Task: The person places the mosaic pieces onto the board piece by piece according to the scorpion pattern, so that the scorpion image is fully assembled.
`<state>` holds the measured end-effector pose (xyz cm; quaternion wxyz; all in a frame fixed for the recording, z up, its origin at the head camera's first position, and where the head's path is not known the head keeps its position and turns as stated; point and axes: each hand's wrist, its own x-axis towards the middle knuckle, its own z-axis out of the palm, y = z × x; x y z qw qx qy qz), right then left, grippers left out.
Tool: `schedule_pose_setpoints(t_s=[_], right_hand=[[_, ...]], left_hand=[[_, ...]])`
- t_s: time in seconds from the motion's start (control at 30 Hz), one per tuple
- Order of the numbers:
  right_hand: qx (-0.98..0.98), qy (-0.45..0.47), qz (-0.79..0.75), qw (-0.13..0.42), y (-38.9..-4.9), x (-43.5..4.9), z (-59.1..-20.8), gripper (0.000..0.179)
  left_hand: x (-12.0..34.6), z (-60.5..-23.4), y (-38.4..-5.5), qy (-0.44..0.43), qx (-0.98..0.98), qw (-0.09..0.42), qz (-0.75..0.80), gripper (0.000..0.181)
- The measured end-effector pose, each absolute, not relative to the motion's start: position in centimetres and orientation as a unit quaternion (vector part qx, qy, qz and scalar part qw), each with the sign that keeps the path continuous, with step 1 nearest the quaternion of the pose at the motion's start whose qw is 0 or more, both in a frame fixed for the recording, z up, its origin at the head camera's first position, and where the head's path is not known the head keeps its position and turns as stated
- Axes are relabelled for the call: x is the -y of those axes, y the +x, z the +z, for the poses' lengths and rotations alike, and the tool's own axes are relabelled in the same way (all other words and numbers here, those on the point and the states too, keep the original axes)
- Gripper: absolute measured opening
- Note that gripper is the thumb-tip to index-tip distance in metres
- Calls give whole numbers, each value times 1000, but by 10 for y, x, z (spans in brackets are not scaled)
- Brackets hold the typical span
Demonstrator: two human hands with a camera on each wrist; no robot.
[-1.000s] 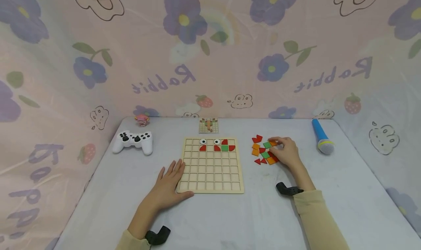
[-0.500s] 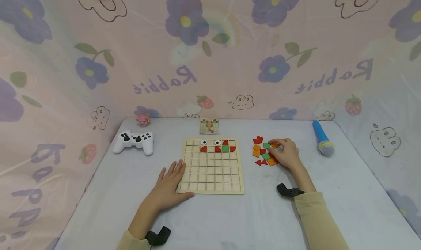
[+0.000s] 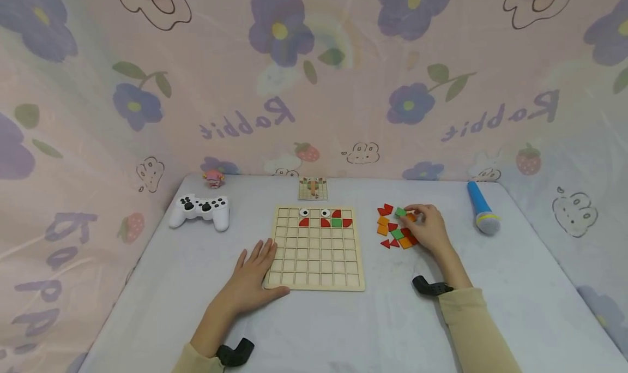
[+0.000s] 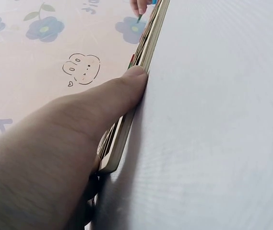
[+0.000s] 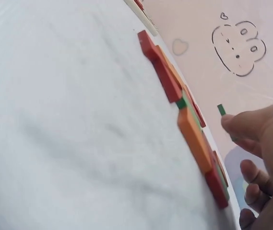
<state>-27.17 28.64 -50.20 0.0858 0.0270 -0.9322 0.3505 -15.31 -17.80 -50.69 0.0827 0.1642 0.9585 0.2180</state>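
Observation:
My right hand [image 3: 428, 228] pinches a green square tile [image 3: 400, 212] between thumb and fingertips, over the far side of a loose pile of tiles. In the right wrist view the green tile [image 5: 221, 109] sticks out past the thumb, raised above the pile, where an orange tile [image 5: 194, 139] lies among red ones. With fingers spread, my left hand [image 3: 250, 280] rests against the left side and near corner of a wooden grid board [image 3: 314, 258]. Its thumb [image 4: 122, 88] lies along the board's near edge. Two eye tiles, several red quarter-rounds and one green square [image 3: 336, 222] sit in the board's far rows.
Behind the board lies a small pattern card [image 3: 313, 188]. A white game controller [image 3: 198, 212] and a pink figurine [image 3: 213, 178] are at the left. At the far right lies a blue toy microphone [image 3: 482, 206]. Patterned cloth walls surround the table.
My right hand has lifted a green square tile off the pile, drawing it slightly up between thumb and fingertips. The left hand stays at the board.

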Motion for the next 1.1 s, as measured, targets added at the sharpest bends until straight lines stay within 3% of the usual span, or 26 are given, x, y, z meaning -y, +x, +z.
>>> schedule_pose_setpoints(t_s=[0.6,1.1], right_hand=[[910,131,383,94,-295,-194,-472,31],[883,189,428,43,-303,-99,-472,28]], left_hand=[[178,-506,-153,168,-957,73,227,112],[178,-503,-150,167,-956,74,230,111]])
